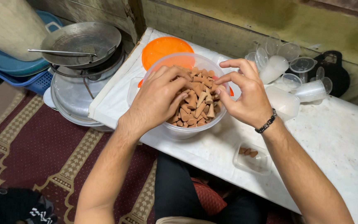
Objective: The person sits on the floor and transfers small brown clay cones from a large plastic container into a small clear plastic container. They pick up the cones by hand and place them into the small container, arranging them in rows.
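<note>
A clear round plastic bowl point(187, 132) full of small brown cones point(198, 108) stands on the white table point(336, 137). My left hand point(156, 99) reaches into the bowl, its fingers curled among the cones on the left side. My right hand point(245, 93), a dark bead bracelet on its wrist, hovers over the bowl's right rim with thumb and forefinger pinched at the cones. A small clear rectangular container point(254, 159) holding a few cones sits near the table's front edge, below my right forearm.
An orange lid point(162, 46) lies behind the bowl. Several small clear containers and lids point(289, 68) are piled at the back right. Metal pans point(81, 41) with a ladle stack over blue tubs on the left, above a patterned red rug point(42, 153).
</note>
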